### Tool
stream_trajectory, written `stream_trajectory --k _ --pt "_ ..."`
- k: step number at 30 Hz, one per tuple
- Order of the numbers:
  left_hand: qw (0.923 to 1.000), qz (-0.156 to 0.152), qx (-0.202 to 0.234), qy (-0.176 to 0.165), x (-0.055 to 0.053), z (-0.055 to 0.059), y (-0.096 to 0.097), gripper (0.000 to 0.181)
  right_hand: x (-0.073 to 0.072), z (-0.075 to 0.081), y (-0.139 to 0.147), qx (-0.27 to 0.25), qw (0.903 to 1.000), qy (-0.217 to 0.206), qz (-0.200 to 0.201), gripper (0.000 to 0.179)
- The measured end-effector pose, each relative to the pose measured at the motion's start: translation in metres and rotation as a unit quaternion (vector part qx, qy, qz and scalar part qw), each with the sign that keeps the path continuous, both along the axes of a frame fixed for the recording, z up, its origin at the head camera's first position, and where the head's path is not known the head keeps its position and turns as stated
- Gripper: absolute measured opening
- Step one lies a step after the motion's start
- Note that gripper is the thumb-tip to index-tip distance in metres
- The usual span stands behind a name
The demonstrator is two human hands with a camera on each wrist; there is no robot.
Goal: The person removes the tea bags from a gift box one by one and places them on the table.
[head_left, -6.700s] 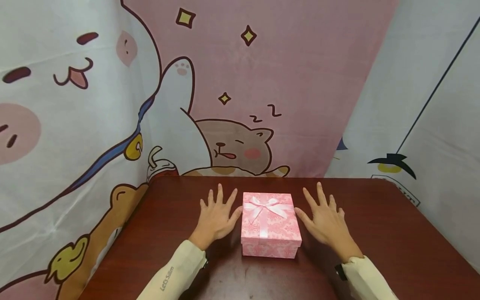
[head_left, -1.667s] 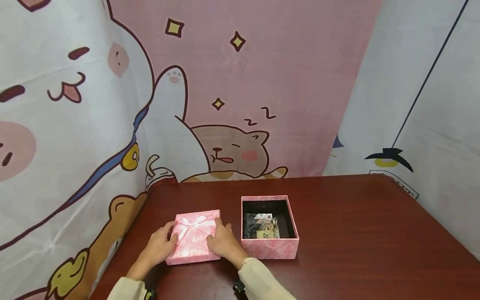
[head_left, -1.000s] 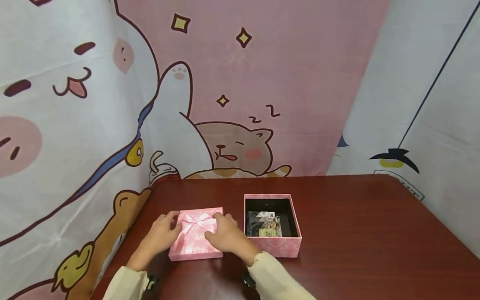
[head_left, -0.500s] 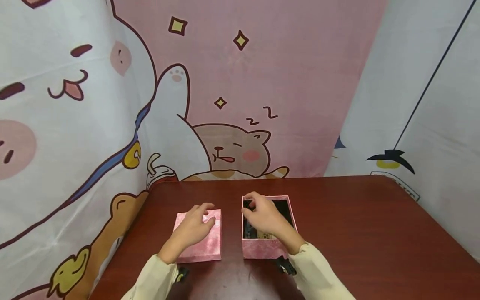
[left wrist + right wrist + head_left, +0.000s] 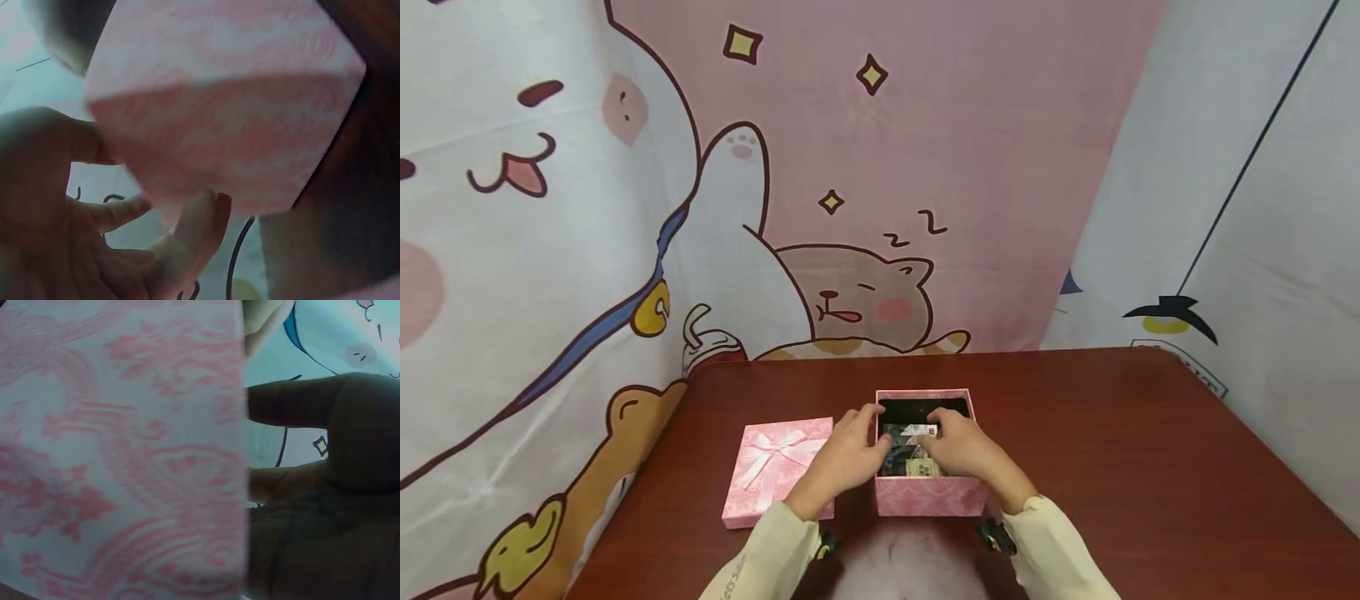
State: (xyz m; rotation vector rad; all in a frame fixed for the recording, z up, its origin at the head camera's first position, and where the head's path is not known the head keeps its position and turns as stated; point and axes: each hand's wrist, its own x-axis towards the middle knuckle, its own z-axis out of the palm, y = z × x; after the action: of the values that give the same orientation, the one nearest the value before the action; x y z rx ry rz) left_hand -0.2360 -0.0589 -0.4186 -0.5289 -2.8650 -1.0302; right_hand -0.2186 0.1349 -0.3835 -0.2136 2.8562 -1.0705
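We see the left hand [image 5: 844, 460] with its fingers spread at the left rim, thumb reaching inward, and the right hand [image 5: 968, 452] with loosely bent fingers, its thumb apart from the rest. We make out no pinch in either, though the dim, blurred wrist views leave us unsure whether a fingertip presses a wall.

Just below and between the two thumbs lies a heap of flat, glossy, dark-and-white printed packets [image 5: 896, 457], with a pale yellow printed piece [image 5: 922, 467] at its near edge. The right thumb overlaps the heap's right side; the left is about as near on the other. We cannot tell the heap's long axis.

Around it stands a pink patterned, black-lined cardboard box [image 5: 929, 498]. Left of that, a pink ribbon-bowed lid [image 5: 758, 493] lies on the reddish-brown wooden table [image 5: 1120, 467].
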Motion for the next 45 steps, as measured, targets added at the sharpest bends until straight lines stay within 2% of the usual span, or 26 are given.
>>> stream_trajectory --k 4,11,19,23,29,35,41,45 --pt "0.9998 0.012 -0.009 0.01 0.003 -0.006 0.007 0.047 -0.001 -0.005 0.0 0.028 0.9996 -0.008 -0.001 0.048" --pt "0.9989 0.027 -0.019 0.033 0.006 -0.01 0.011 0.048 -0.005 -0.01 -0.007 0.097 0.9938 -0.052 0.012 0.059" --pt "0.999 0.03 -0.016 0.03 0.004 -0.011 0.011 0.049 -0.013 -0.014 -0.012 0.138 0.9871 -0.078 0.02 0.028" --pt "0.9992 0.031 -0.016 0.021 0.005 -0.009 0.011 0.049 -0.014 -0.016 -0.012 0.132 0.9881 -0.077 0.013 0.021" --pt "0.9992 0.033 -0.013 0.016 0.005 -0.01 0.011 0.05 -0.013 -0.018 -0.012 0.107 0.9917 -0.071 0.011 0.029" --pt "0.9993 0.031 -0.009 0.019 0.005 -0.011 0.011 0.051 -0.01 -0.017 -0.014 0.079 0.9948 -0.063 0.012 0.023" --pt "0.9992 0.032 -0.009 0.022 0.004 -0.012 0.011 0.051 -0.006 -0.015 -0.014 0.077 0.9962 -0.037 -0.017 0.035" --pt "0.9991 0.034 -0.01 0.021 0.004 -0.012 0.011 0.051 -0.004 -0.014 -0.012 0.058 0.9975 -0.031 -0.027 0.041"
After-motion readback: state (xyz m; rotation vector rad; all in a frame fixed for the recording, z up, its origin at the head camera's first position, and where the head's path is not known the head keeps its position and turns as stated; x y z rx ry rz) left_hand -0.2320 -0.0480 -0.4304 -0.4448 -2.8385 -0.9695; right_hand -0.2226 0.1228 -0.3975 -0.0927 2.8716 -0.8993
